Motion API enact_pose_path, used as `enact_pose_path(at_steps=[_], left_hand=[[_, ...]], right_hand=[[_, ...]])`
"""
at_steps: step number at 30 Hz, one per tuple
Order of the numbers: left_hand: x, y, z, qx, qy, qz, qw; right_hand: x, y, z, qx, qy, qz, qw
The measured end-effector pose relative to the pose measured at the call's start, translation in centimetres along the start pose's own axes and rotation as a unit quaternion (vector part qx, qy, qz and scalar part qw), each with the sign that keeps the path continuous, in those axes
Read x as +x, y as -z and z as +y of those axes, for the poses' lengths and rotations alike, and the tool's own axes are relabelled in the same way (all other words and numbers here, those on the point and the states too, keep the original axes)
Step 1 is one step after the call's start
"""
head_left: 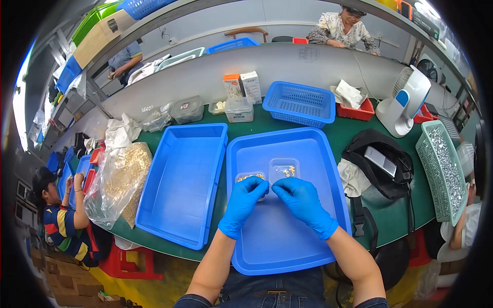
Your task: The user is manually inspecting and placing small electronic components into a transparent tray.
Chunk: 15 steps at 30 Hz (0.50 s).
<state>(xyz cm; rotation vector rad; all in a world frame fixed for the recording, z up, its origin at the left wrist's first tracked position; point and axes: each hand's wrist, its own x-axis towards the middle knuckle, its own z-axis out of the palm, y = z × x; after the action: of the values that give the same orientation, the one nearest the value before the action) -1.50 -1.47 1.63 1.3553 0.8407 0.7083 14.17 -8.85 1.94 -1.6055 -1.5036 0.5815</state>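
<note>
Many containers spread over one green bench [354,132]

Through the head camera I take in two big blue trays first: the straight-sided left tray [177,190] and, close beside it, the round-cornered right tray [287,249] directly before the wearer. Farther left slumps a clear plastic bag [100,197] bulging with small tan pieces [134,177]. At far right I see a pale green basket [428,177] loaded with silver parts [446,159]. Behind the right tray sit a blue perforated basket [295,115] and a red bin [354,113] with white cloth [350,95] in it.

Over the right tray, the blue-gloved left hand [244,203] and right hand [303,203] each have thumb and forefinger drawn together, tips just beside the other's; whether they grasp anything, I cannot tell.

Under and just beyond them, inside that tray, the left box [237,177], small and clear, is partly hidden by the left hand and shows many gold-coloured pieces [251,176]. Its neighbour, the clear right box [280,160], has a loose cluster of them toward its right side. They look tiny and bright; their exact shape is too small for me to read.
</note>
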Motion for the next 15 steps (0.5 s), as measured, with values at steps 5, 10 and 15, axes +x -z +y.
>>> enact_pose_path(at_steps=[5, 10, 15], left_hand=[[-0.14, 0.12, 0.07, 0.010, 0.003, 0.008, 1.000], [-0.01, -0.03, -0.15, 0.007, -0.022, 0.012, 1.000], [0.33, 0.00, -0.51, 0.007, -0.015, 0.023, 1.000]], right_hand=[[-0.07, -0.09, -0.27, -0.002, -0.020, -0.008, 1.000], [-0.16, -0.21, 0.51, -0.039, 0.046, 0.026, 0.998], [-0.05, -0.17, 0.64, -0.002, 0.057, 0.055, 0.997]])
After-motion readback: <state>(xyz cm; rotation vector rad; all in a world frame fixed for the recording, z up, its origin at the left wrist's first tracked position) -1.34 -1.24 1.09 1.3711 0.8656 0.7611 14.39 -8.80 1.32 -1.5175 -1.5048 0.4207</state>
